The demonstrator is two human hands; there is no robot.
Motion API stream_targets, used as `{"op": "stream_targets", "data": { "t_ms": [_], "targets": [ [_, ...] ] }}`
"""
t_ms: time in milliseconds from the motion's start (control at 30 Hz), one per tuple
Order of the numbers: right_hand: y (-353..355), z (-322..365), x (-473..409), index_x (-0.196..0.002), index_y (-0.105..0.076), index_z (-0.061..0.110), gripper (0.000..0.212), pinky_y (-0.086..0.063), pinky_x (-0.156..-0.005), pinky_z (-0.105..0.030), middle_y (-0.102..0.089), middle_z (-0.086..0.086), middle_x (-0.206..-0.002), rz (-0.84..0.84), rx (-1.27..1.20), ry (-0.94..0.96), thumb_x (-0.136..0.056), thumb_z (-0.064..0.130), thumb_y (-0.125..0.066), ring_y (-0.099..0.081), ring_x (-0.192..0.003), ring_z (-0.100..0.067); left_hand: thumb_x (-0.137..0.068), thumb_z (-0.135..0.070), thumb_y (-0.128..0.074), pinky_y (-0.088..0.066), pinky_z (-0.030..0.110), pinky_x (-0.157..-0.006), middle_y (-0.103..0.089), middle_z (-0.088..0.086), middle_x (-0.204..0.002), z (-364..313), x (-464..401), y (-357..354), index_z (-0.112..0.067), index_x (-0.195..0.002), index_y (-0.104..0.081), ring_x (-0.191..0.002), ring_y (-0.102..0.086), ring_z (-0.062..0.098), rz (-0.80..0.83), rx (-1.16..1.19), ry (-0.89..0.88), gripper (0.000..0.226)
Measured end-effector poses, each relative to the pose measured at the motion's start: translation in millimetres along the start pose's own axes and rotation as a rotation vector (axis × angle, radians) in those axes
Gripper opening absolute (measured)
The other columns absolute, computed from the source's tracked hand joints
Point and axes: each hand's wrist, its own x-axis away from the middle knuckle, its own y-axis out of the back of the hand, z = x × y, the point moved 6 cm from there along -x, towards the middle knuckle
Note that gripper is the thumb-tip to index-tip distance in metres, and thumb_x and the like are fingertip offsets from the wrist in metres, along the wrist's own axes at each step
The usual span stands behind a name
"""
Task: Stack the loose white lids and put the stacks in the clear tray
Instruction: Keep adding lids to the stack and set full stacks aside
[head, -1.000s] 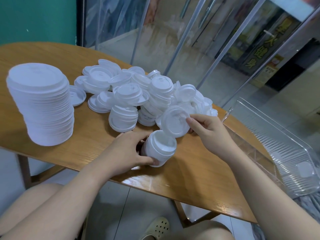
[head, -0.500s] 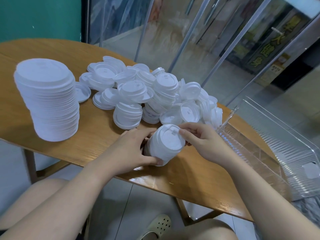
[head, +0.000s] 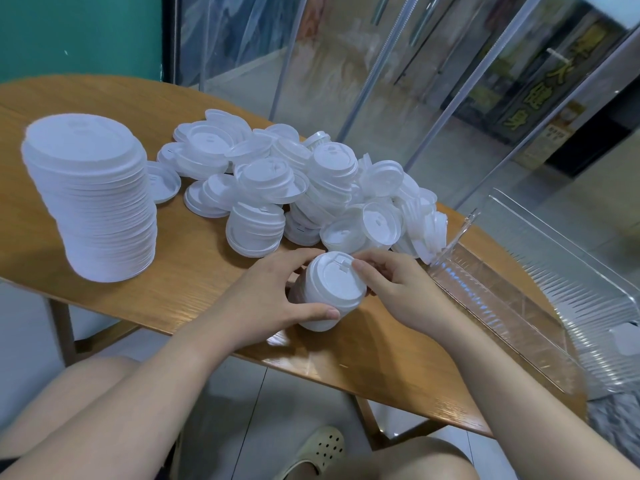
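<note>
on the left of the wooden table (head: 180, 282) stands a tall stack of larger white lids (head: 88, 199), upright and well apart from the hands. just right of its far side a single lid lies flat, and beyond that spreads the heap of loose white lids (head: 298, 188), reaching from the middle of the table to its far right edge; some lie flat, some are nested in short piles, some stand on edge. nothing lies between the heap and the hands except bare wood.

near the table's front edge, the left hand (head: 266, 299) grips the small stack of lids (head: 329, 292) from the left, thumb curled under its near side and fingers wrapped over its far side. the stack is tilted, its long axis running from low and near-left to high and far-right, the top lid facing up and toward the right. the right hand (head: 401, 292) meets that top lid from the right, thumb and fingertips curled onto its rim.

right of the hands, the clear tray (head: 519, 306) sits at the table's right end, hanging over the edge, its long axis running from the far left to the near right.
</note>
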Motion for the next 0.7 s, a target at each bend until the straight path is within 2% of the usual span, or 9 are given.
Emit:
{"op": "stream_targets", "data": {
  "t_ms": [167,267,333,400,433,467,533,600,700],
  "targets": [
    [-3.2,-2.3,-0.8,-0.101,-0.074,0.020,0.025,-0.047,-0.069,-0.026,-0.069,-0.005,-0.080,-0.006,0.007,0.000,-0.107,0.030,-0.053,-0.060,-0.070,-0.006,-0.070,-0.058,-0.087,-0.054,0.032,-0.098,-0.065,-0.028,-0.124,-0.6,-0.3,-0.6,-0.047,-0.136,-0.057,-0.120,-0.058,-0.003,-0.004,0.027,0.004,0.073],
    [-1.0,-4.7,-3.4,-0.095,-0.074,0.024,0.025,-0.048,-0.068,-0.038,-0.066,-0.006,-0.077,-0.048,0.024,0.038,-0.107,0.035,-0.054,-0.060,-0.071,-0.018,-0.071,-0.060,-0.086,-0.054,0.030,-0.098,-0.064,-0.029,-0.124,0.4,0.3,-0.4,-0.047,-0.136,-0.055,-0.118,-0.058,-0.004,-0.008,0.011,0.011,0.074],
    [12.0,-6.6,-5.8,-0.092,-0.073,0.024,0.020,-0.045,-0.064,-0.033,-0.063,0.000,-0.076,-0.212,0.075,0.114,-0.104,0.033,-0.061,-0.056,-0.070,-0.014,-0.070,-0.063,-0.085,-0.054,0.030,-0.098,-0.063,-0.028,-0.124,1.4,0.1,-0.7,-0.046,-0.136,-0.055,-0.117,-0.058,-0.004,-0.012,-0.001,0.012,0.075],
    [28.1,-8.7,-8.5,-0.100,-0.074,0.019,0.010,-0.044,-0.070,-0.023,-0.061,0.005,-0.089,-0.419,0.206,0.195,-0.097,0.028,-0.071,-0.056,-0.076,-0.010,-0.068,-0.066,-0.084,-0.053,0.029,-0.097,-0.062,-0.029,-0.123,1.6,0.0,-0.7,-0.047,-0.135,-0.054,-0.115,-0.058,-0.004,-0.022,-0.016,0.022,0.075],
    [33.4,-9.8,-10.6,-0.105,-0.074,0.017,0.015,-0.043,-0.072,-0.021,-0.060,0.004,-0.095,-0.496,0.305,0.217,-0.093,0.026,-0.076,-0.056,-0.079,-0.010,-0.068,-0.068,-0.083,-0.053,0.028,-0.096,-0.061,-0.029,-0.123,1.7,-0.3,-0.8,-0.048,-0.134,-0.053,-0.115,-0.057,-0.004,-0.026,-0.029,0.026,0.075],
    [36.0,-12.6,-15.0,-0.108,-0.074,0.015,0.023,-0.043,-0.074,-0.022,-0.059,0.002,-0.099,-0.542,0.410,0.230,-0.089,0.025,-0.080,-0.056,-0.081,-0.009,-0.067,-0.069,-0.081,-0.053,0.028,-0.096,-0.060,-0.030,-0.122,1.4,-0.7,-1.0,-0.048,-0.133,-0.052,-0.114,-0.057,-0.004,-0.027,-0.043,0.028,0.075],
    [35.4,-19.6,-26.4,-0.110,-0.075,0.012,0.031,-0.047,-0.076,-0.032,-0.061,-0.005,-0.102,-0.566,0.583,0.245,-0.084,0.025,-0.085,-0.059,-0.089,-0.022,-0.067,-0.072,-0.078,-0.053,0.030,-0.096,-0.060,-0.030,-0.121,-0.2,-0.8,-1.1,-0.048,-0.132,-0.052,-0.114,-0.056,-0.004,-0.029,-0.067,0.022,0.075],
    [33.9,-23.3,-34.7,-0.103,-0.078,0.011,0.024,-0.052,-0.077,-0.042,-0.064,-0.007,-0.101,-0.562,0.655,0.264,-0.082,0.021,-0.086,-0.061,-0.091,-0.031,-0.067,-0.073,-0.076,-0.052,0.030,-0.097,-0.058,-0.030,-0.123,-1.3,-0.5,-0.7,-0.049,-0.134,-0.050,-0.116,-0.055,-0.004,-0.029,-0.084,0.017,0.075],
    [35.4,-27.4,-39.2,-0.094,-0.081,0.011,0.008,-0.050,-0.078,-0.045,-0.067,-0.006,-0.098,-0.536,0.659,0.254,-0.086,0.015,-0.082,-0.062,-0.092,-0.032,-0.070,-0.069,-0.079,-0.049,0.024,-0.100,-0.055,-0.029,-0.131,-1.6,1.4,-0.3,-0.052,-0.142,-0.043,-0.118,-0.052,-0.004,-0.030,-0.096,0.023,0.082]
  ]
}}
